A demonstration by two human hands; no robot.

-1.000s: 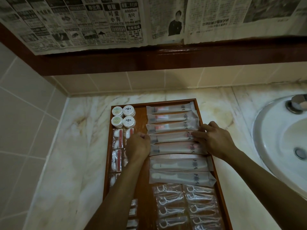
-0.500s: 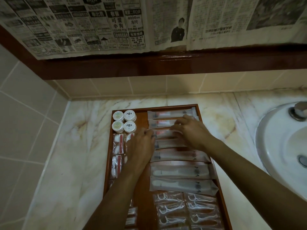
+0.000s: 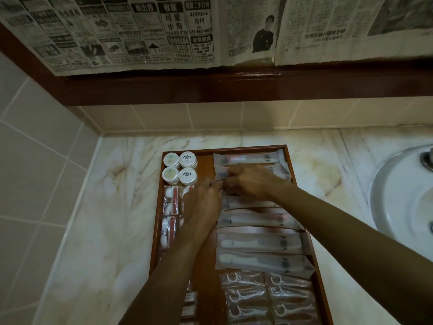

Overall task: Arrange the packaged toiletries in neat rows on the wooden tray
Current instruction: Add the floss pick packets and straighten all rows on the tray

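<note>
The wooden tray (image 3: 203, 266) lies on the marble counter. Long frosted toothbrush packets (image 3: 255, 241) fill its right column in a stack of rows. Several round white tubs (image 3: 180, 167) sit at its far left corner, cotton-bud packets (image 3: 171, 200) below them, and floss-pick packets (image 3: 267, 299) at the near end. My right hand (image 3: 251, 181) lies across the upper toothbrush packets, fingers curled on the left end of one. My left hand (image 3: 202, 204) meets it at that packet's left end, fingertips pinching the edge.
A white basin (image 3: 403, 195) with a tap base (image 3: 426, 159) sits at the right edge. Tiled walls close the left and back. A dark wooden ledge (image 3: 234, 87) with newspaper (image 3: 140, 31) above it overhangs the counter's back. Bare marble (image 3: 105, 219) lies left of the tray.
Both hands moved up the toothbrush column toward the tray's far end. My right hand slid left from the packets' right ends to their left ends, meeting my left hand.
</note>
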